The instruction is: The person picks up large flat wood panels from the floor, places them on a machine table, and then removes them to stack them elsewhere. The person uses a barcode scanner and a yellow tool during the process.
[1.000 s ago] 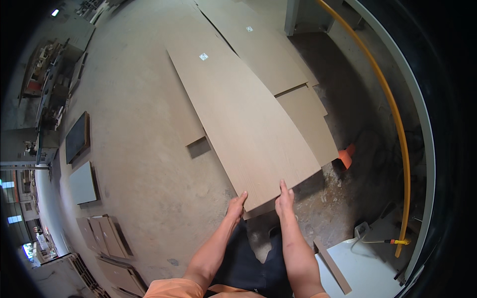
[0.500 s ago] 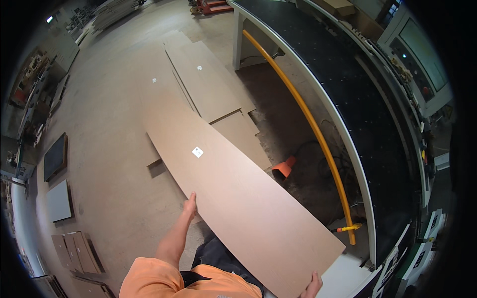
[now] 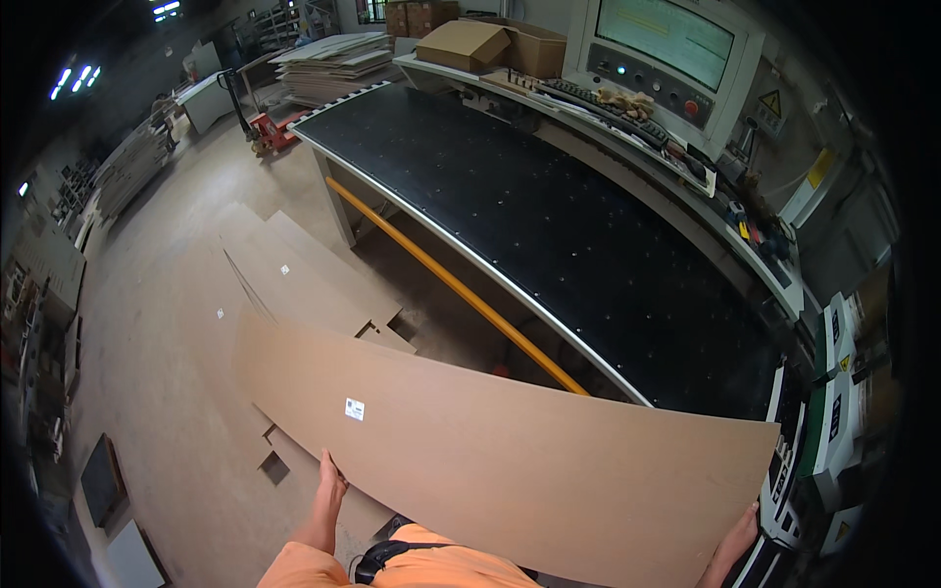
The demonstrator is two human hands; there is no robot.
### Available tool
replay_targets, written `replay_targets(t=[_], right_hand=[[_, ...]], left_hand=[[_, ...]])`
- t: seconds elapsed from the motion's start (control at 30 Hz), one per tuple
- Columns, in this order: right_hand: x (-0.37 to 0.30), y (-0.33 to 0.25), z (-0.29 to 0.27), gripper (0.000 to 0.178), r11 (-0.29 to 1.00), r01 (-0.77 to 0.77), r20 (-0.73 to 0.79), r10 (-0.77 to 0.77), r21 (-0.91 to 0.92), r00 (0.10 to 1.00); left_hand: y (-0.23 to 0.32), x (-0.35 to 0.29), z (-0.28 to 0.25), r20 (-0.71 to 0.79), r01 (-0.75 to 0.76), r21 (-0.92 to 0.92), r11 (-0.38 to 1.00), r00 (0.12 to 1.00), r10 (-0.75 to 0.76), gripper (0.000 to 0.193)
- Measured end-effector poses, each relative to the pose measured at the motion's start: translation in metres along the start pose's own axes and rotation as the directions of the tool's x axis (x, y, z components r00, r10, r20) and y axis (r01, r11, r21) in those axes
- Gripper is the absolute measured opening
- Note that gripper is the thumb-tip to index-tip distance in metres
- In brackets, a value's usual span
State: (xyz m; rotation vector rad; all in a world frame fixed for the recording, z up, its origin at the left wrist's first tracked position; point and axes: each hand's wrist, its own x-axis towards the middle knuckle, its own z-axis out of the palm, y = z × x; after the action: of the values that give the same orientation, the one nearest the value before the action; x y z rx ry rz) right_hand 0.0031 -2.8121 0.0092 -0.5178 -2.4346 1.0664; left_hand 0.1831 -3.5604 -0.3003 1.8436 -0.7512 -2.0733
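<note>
A long flat brown board (image 3: 529, 451) with a small white label (image 3: 354, 410) spans the view in front of me. My left hand (image 3: 333, 474) grips its near long edge, thumb on top and the other fingers hidden underneath. At the board's right end my right hand (image 3: 740, 539) holds the short edge, its fingers partly hidden. The board's far right edge overlaps my view of the black table (image 3: 549, 235), which has a pale rim and small light dots. Whether board and table touch, I cannot tell.
More labelled brown boards (image 3: 314, 284) lie on the floor to the left. A yellow-orange rail (image 3: 451, 279) runs below the table's edge. Behind stand a control panel with a screen (image 3: 667, 39), cardboard boxes (image 3: 466, 44), stacked sheets (image 3: 333, 67) and a red pallet truck (image 3: 272, 132).
The board has swung so that its right end is raised and now lies further right, by the table. My right hand moved up and right with it. The view has turned toward the table.
</note>
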Motion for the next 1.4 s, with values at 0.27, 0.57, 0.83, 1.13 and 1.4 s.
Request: replay_targets(t=[0.27,0.57,0.83,1.13,1.4], right_hand=[[-0.010,0.088,0.054,0.061,0.953,-0.262,-0.173,0.286,0.149,0.942],[0.009,0.113,0.074,0.059,0.752,-0.561,-0.068,0.617,0.348,0.784],[0.177,0.054,0.074,0.063,0.726,-0.401,-0.233,0.327,-0.559,0.916],[0.231,-0.067,0.312,0.051,0.815,0.261,0.016,-0.296,-0.517,0.955],[0.316,-0.047,0.322,0.047,0.808,0.201,0.016,-0.231,-0.555,0.973]], left_hand=[[0.159,-0.038,0.163,0.135,-0.335,0.096,0.937,0.937,0.321,0.048],[0.225,-0.081,0.379,0.308,-0.509,0.398,0.763,0.858,0.411,0.048],[0.218,-0.089,0.519,0.655,-0.724,0.634,0.273,0.690,0.307,0.050],[0.195,-0.067,0.670,0.641,-0.690,0.719,0.090,0.707,0.299,0.054],[0.165,-0.074,0.744,0.669,-0.733,0.634,0.246,0.680,0.301,0.035]])
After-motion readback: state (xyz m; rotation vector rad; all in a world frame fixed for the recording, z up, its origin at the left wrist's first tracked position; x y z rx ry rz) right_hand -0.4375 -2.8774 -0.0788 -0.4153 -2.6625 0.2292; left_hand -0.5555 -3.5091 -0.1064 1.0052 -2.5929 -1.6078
